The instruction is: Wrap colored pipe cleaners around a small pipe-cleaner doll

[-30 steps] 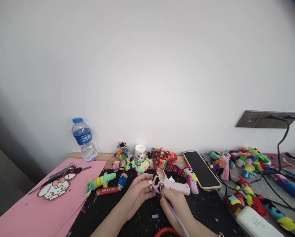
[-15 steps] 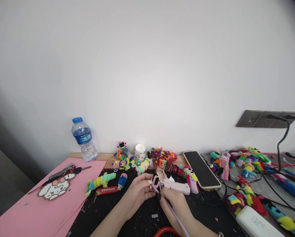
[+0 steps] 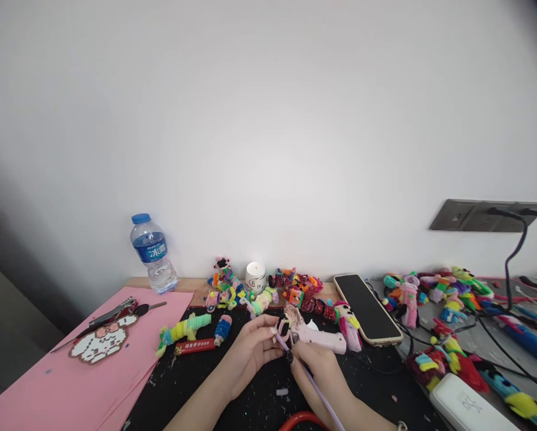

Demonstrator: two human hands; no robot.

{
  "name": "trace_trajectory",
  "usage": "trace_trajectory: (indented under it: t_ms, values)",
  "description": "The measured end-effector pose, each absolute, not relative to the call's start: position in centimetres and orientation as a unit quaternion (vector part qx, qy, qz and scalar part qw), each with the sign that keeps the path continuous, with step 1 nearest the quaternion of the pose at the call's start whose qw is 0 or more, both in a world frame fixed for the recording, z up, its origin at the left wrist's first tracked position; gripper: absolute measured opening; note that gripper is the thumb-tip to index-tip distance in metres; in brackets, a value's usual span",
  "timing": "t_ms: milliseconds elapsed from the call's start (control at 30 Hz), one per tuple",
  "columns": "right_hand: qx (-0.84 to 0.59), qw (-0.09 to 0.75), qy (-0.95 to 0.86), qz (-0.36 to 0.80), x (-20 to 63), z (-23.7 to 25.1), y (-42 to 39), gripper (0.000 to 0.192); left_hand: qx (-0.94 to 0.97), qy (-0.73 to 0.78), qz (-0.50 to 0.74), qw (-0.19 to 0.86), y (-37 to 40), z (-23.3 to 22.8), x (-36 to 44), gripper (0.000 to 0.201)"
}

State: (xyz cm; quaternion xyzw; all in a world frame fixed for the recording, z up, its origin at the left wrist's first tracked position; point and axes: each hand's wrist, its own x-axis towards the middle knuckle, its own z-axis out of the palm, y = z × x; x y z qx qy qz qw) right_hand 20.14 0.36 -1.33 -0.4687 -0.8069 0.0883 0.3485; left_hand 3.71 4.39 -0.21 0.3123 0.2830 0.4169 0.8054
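My left hand (image 3: pixel 249 350) is closed, pinching a small pink-and-black pipe cleaner piece (image 3: pixel 284 328) between thumb and fingers. My right hand (image 3: pixel 313 366) is closed on a lilac pipe cleaner (image 3: pixel 318 392), whose upper end meets the small piece at my left fingertips. The lower end runs down past my right wrist. Just beyond my hands lies a pale pink glue gun (image 3: pixel 324 340), its brownish, stained nozzle end pointing toward the wall. My right fingers partly cover it.
Several pipe cleaner figures (image 3: pixel 311 304) surround a paper cup (image 3: pixel 255 276) by the wall. A phone (image 3: pixel 367 308) lies right, a water bottle (image 3: pixel 154 254) stands left on pink paper (image 3: pixel 70 365). A red lighter-like stick (image 3: pixel 195 346), a white device (image 3: pixel 470 402) and cables lie around.
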Motion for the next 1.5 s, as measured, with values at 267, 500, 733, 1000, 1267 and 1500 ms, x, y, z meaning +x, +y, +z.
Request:
trace_trajectory:
  t_ms: [267,500,733,1000,1267,1500]
  values:
    - [-0.472,0.337,-0.81,0.089,20.17,-1.1,0.24,0.018,0.311,0.282,0.414,0.807,4.51,-0.03,3.77,0.016]
    - [-0.471,0.336,-0.81,0.088,20.12,-1.02,0.25,0.018,0.313,0.28,0.418,0.806,4.48,-0.32,3.74,0.017]
    - [-0.466,0.347,-0.809,0.09,20.17,-1.36,0.35,0.018,0.312,0.282,0.416,0.806,4.58,-0.4,3.76,0.018]
    - [-0.465,0.348,-0.809,0.093,20.19,-1.43,0.37,0.019,0.311,0.283,0.416,0.806,4.54,-0.16,3.79,0.018]
    - [-0.461,0.358,-0.806,0.092,20.2,-1.76,0.46,0.017,0.31,0.281,0.415,0.808,4.54,-0.2,3.79,0.016]
    - [-0.463,0.346,-0.812,0.084,20.13,-1.58,0.43,0.018,0.311,0.278,0.413,0.809,4.52,-0.1,3.8,0.017]
